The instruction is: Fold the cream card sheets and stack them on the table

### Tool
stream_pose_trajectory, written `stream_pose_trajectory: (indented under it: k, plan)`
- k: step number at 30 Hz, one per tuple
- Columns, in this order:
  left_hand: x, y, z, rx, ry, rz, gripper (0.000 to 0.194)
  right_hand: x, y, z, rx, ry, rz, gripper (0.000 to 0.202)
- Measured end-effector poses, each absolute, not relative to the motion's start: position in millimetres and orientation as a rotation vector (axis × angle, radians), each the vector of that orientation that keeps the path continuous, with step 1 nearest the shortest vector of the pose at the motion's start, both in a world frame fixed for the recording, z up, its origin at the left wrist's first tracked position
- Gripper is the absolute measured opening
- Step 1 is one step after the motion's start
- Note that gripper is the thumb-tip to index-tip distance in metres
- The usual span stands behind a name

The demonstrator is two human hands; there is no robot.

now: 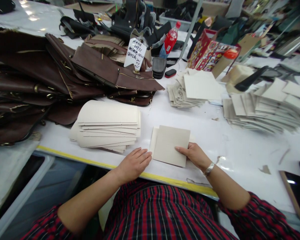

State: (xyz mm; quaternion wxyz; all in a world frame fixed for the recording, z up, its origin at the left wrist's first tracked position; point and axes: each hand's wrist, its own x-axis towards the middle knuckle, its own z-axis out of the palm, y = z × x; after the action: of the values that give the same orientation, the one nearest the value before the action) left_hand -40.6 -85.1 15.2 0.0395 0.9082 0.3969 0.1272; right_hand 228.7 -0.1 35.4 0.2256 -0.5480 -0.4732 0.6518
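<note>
A square grey-beige card [172, 145] is held at its right edge by my right hand [193, 154], thumb on top and fingers underneath. Beneath it, a paler piece [153, 141] sticks out along the left side. My left hand [137, 161] lies palm down by the table's front edge, its fingers stretched toward the card's lower left corner. Whether the fingertips touch the card, I cannot tell. Left of the card rests a stack of larger cream sheets [107, 115] with rounded left ends.
Dark brown leather bag pieces [95, 66] pile up on the left, with a handwritten tag [135, 53] on top. Small card stacks [200, 86] and more cards [262, 106] lie at the right. A red-capped bottle [170, 38] stands behind. A phone [295, 193] lies far right.
</note>
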Motion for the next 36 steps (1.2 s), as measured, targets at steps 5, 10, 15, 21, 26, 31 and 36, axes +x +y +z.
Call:
stream_pose_trajectory:
  k: [5,10,15,21,26,31,36]
  plan:
    - [-40,-84,21,2.767,1.205,0.326,0.037,229,0,33,-1.499,-1.316,1.791,0.033]
    - [-37,-80,24,2.733,1.229,0.288,0.034,230,1,29,-1.469,-1.306,1.800,0.032]
    - [-33,-77,28,2.735,1.229,0.308,0.029,230,3,30,-1.479,-1.314,1.782,0.030]
    - [-19,-73,32,2.718,1.281,0.390,0.019,229,3,32,-1.499,-1.324,1.753,0.029]
    - [-4,-67,24,2.659,1.317,0.465,0.022,229,5,26,-1.504,-1.302,1.774,0.030]
    - [-1,-66,22,2.617,1.324,0.543,0.020,229,7,24,-1.536,-1.357,1.743,0.030]
    - [1,-68,24,2.631,1.361,0.499,0.020,237,13,36,-1.745,-1.746,1.478,0.028]
